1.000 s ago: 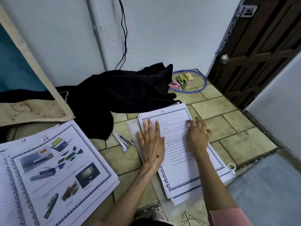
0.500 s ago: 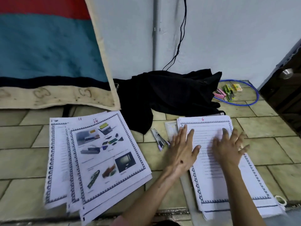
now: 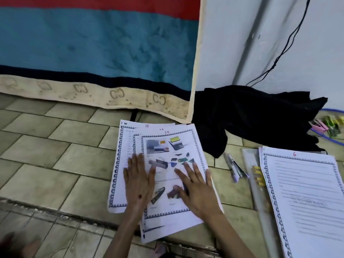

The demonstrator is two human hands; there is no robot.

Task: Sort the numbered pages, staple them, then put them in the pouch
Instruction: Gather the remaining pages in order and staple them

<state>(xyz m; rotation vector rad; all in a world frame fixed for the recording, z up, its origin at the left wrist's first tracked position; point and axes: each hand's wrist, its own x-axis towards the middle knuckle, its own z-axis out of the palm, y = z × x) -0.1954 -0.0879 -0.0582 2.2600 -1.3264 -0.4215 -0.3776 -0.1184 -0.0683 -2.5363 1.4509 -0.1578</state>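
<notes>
A floor of pale greenish tiles (image 3: 55, 157) with dark grout runs up to a white wall (image 3: 325, 53). Left of the wall hangs a red, teal and cream blanket (image 3: 93, 43); down the wall trails a black cable (image 3: 284, 45), ending at a black cloth (image 3: 251, 116) heaped at its foot.

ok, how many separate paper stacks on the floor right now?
2. The fanned stack topped by page 14 lies at centre under the left hand and right hand; the stack topped by page 6 lies at far right, cut by the frame. More may be out of view.

Red "14" and "11" top the fanned pages (image 3: 167, 146), "6" the right stack (image 3: 305, 183)
</notes>
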